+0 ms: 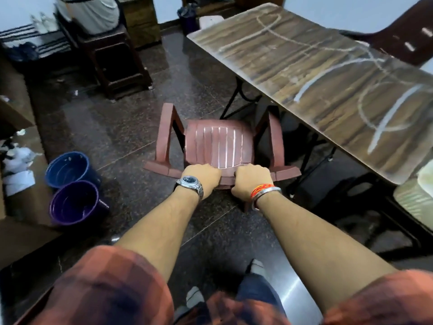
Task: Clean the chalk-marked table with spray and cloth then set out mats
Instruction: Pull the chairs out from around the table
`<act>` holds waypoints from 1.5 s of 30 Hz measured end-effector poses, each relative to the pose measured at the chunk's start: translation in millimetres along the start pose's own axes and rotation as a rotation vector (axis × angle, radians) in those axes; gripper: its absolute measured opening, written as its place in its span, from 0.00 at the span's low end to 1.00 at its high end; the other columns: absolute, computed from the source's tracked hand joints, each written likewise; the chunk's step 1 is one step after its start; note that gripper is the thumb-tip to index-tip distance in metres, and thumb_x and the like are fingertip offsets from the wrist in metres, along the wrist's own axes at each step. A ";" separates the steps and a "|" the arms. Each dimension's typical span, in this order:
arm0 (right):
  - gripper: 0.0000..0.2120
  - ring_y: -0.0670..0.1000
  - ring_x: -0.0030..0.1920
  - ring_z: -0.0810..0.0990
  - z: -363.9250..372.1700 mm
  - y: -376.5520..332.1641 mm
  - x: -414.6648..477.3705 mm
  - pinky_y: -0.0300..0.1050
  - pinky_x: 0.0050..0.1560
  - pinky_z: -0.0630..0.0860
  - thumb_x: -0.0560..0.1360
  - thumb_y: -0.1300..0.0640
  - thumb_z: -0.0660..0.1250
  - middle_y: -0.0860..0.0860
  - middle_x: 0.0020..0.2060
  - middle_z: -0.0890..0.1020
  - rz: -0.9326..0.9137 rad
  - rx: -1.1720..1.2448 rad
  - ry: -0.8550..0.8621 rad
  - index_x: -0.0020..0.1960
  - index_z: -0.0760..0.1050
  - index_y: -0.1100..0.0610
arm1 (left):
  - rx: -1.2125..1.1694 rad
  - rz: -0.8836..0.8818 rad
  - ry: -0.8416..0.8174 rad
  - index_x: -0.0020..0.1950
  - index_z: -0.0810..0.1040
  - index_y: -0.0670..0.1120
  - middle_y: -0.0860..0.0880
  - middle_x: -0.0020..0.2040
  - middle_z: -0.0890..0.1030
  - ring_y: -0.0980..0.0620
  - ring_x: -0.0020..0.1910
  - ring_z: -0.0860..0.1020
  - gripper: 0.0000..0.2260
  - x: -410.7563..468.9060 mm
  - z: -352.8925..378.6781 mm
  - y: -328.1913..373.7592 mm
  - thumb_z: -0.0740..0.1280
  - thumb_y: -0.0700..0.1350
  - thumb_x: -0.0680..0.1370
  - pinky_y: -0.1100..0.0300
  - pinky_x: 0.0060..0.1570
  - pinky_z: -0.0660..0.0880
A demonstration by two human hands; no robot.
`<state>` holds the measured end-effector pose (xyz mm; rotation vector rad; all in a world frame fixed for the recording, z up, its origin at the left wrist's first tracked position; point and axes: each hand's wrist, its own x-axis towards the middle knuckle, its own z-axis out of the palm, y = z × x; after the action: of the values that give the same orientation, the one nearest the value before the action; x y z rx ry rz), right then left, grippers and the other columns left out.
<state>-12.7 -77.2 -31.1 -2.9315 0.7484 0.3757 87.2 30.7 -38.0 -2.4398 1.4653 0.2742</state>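
Observation:
A long wood-patterned table (276, 57) runs along the right, covered with white chalk marks (384, 118) in loops and strokes. A reddish-brown plastic armchair (218, 144) stands on the dark floor just left of the table, its seat facing away from me. My left hand (202, 177) and my right hand (251, 178) are both closed on the top edge of the chair's backrest, side by side. No spray bottle or cloth shows clearly. Something pale, perhaps mats (419, 202), lies at the right edge below the table's near end.
Two dark blue and purple buckets (72, 191) sit on the floor at the left beside cardboard and crumpled paper (18, 160). A dark wooden stool (117, 62) stands at the back left with a person's light-clothed torso (93, 12) above it. Another dark chair (403, 34) is behind the table.

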 end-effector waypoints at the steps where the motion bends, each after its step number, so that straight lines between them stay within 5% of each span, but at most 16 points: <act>1: 0.16 0.60 0.52 0.79 -0.7 -3.3 -1.7 0.49 0.49 0.73 0.69 0.50 0.65 0.57 0.52 0.80 0.015 0.002 -0.007 0.53 0.77 0.56 | 0.024 0.044 -0.004 0.58 0.77 0.46 0.43 0.56 0.82 0.39 0.54 0.81 0.11 0.8 -1.0 -3.8 0.60 0.38 0.79 0.51 0.44 0.72; 13: 0.11 0.59 0.46 0.79 -7.8 -16.0 10.5 0.47 0.43 0.70 0.68 0.49 0.65 0.55 0.47 0.81 0.058 0.043 0.000 0.46 0.75 0.54 | 0.089 0.237 0.027 0.57 0.75 0.45 0.44 0.54 0.82 0.40 0.52 0.81 0.09 8.6 -7.2 -32.2 0.63 0.39 0.77 0.49 0.47 0.75; 32: 0.18 0.60 0.51 0.80 -24.4 -106.3 88.8 0.48 0.47 0.74 0.69 0.46 0.65 0.57 0.51 0.81 0.414 0.107 0.003 0.53 0.77 0.57 | 0.188 0.697 0.099 0.57 0.73 0.46 0.47 0.56 0.81 0.41 0.54 0.80 0.09 100.9 -14.8 -162.1 0.60 0.41 0.77 0.54 0.40 0.66; 45: 0.16 0.60 0.50 0.80 -42.3 -116.2 159.2 0.50 0.46 0.74 0.70 0.48 0.66 0.56 0.50 0.80 0.495 0.149 -0.032 0.53 0.77 0.56 | 0.245 0.720 0.109 0.58 0.74 0.46 0.47 0.56 0.82 0.40 0.54 0.81 0.09 177.8 -24.2 -220.9 0.58 0.41 0.80 0.54 0.40 0.68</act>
<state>187.7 -55.0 -28.1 -2.5674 1.4295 0.3786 366.0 -26.7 -37.9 -1.6852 2.2312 0.0911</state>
